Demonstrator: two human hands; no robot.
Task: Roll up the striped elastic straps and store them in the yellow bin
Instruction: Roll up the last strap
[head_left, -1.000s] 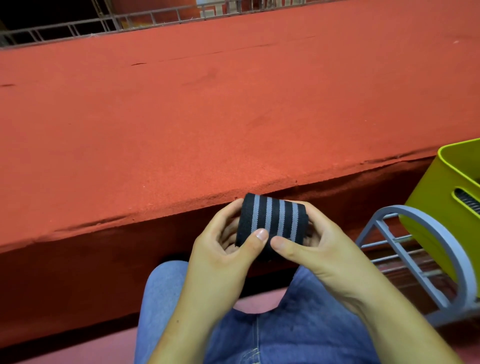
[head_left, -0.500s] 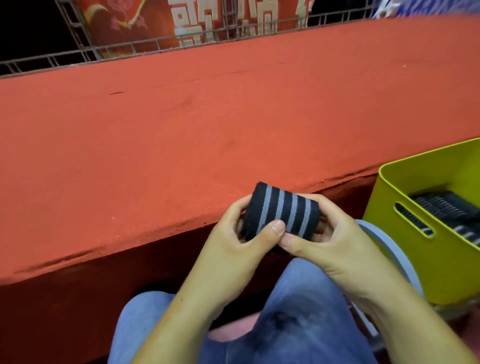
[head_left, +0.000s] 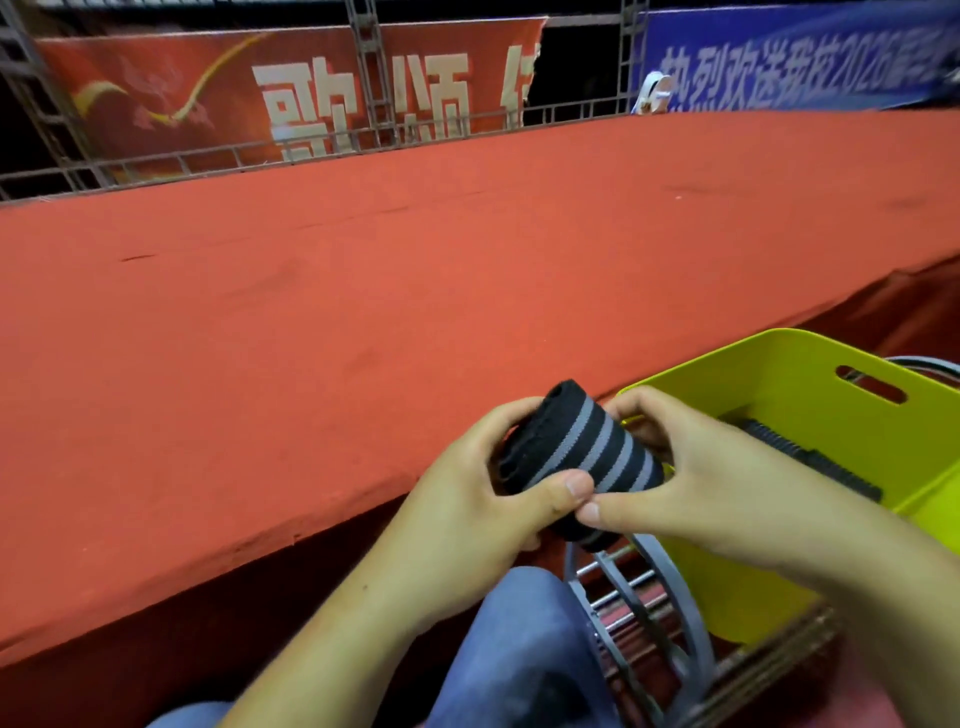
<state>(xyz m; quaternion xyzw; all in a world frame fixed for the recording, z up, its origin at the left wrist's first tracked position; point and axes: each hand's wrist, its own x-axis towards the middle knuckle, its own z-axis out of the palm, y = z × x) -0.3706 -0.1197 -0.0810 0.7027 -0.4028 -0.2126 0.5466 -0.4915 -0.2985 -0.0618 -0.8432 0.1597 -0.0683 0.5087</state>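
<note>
Roll in head view, held just over the near corner of the bin. Left hand and right hand both curl round it, thumbs pressed on the stripes.

Risk, as I judge it: a lifted thumb lets the elastic spring open, or a drop from here clips the rim and falls outside.

Writing: red banner reads 歌颂, rest cut off. Blue banner reads 热烈欢送我校2026, tail blurred. No label visible on the roll.
</note>
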